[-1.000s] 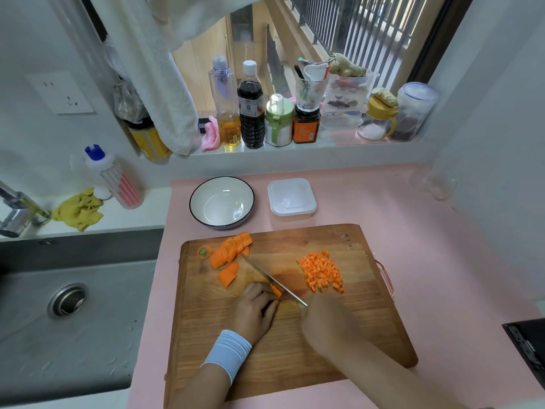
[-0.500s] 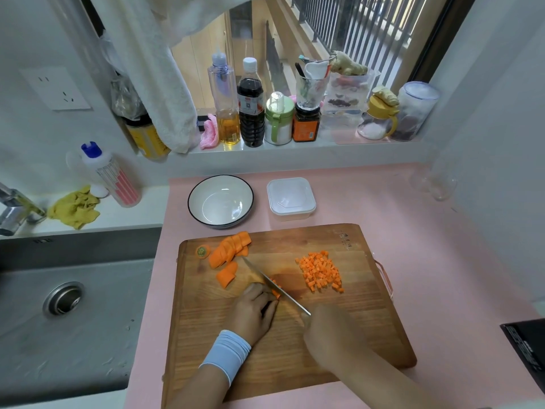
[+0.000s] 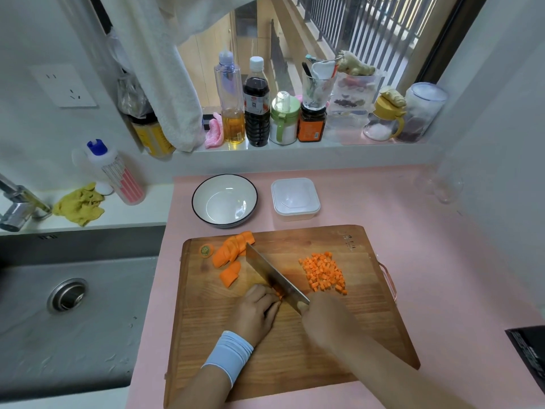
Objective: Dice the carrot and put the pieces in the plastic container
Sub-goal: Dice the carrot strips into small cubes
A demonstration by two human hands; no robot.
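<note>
Dicing under way on the cutting board (image 3: 368, 335).
Left hand (image 3: 258, 312) curls its fingers down over carrot strips (image 3: 278, 293). Right hand (image 3: 324, 317) grips the knife (image 3: 275, 277), blade tilted against the left fingertips. Diced pile (image 3: 323, 274) lies beyond the right hand, carrot slices (image 3: 233, 250) beyond the left, plastic container (image 3: 295, 199) farther off the board.

A ribbed light-blue wristband (image 3: 228, 353) wraps the left wrist; the right forearm (image 3: 380, 367) is bare.
</note>
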